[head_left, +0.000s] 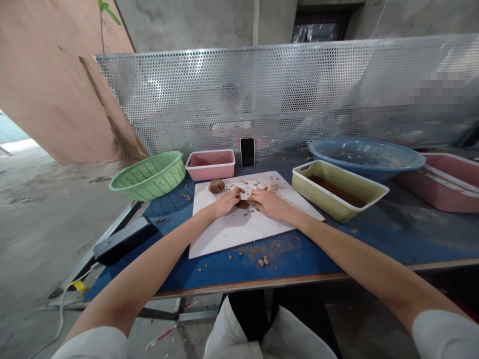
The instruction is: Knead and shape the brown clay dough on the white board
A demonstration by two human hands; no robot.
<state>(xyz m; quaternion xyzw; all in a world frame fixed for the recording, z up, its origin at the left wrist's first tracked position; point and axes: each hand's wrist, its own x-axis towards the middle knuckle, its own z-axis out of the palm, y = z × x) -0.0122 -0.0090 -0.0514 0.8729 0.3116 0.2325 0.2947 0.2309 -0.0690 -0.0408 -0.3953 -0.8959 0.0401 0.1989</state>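
Observation:
A small flat piece of brown clay (243,204) lies on the white board (220,234), between my two hands. My left hand (227,201) grips its left side with curled fingers. From the right, the bent fingers of my right hand (267,201) press on its other edge. My fingers hide part of its outline. Beyond my left hand, a rounded brown clay lump (216,186) rests near the board's back left. Crumbs of the same brown material are scattered over the board around both hands.
Behind the board stand a pink basin (210,172) and an upright phone (247,152). A green basket (149,179) is at left, near a dark box (125,241). To the right are a yellow-green basin (322,199) of brown liquid, a blue tub (366,154) and pink basins (441,187).

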